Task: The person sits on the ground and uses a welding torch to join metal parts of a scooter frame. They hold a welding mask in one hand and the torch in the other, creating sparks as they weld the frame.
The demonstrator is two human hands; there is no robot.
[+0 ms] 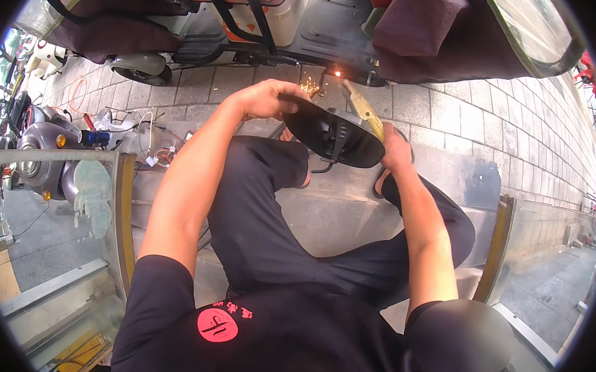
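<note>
My left hand [265, 101] is closed on the upper left edge of a black hand-held welding shield [315, 131], its curved inner side with the handle toward me. Beyond the shield's right edge, my right hand [397, 150] grips a yellowish welding electrode holder [363, 107], partly hidden behind the shield. At the holder's far end a bright orange glow [337, 74] burns by the low edge of an electric tricycle's footboard [332, 24]. Sparks [309, 86] scatter to the left of the glow. The exact spot being welded is too bright to make out.
The tricycle's dark red covers [426, 40] hang on both sides, with a small wheel [141, 67] at left. A grey scooter [48, 147] and loose cables [156, 155] lie left. Glass door panels [535, 269] flank me; stone steps [296, 220] are under me, paving [446, 113] ahead.
</note>
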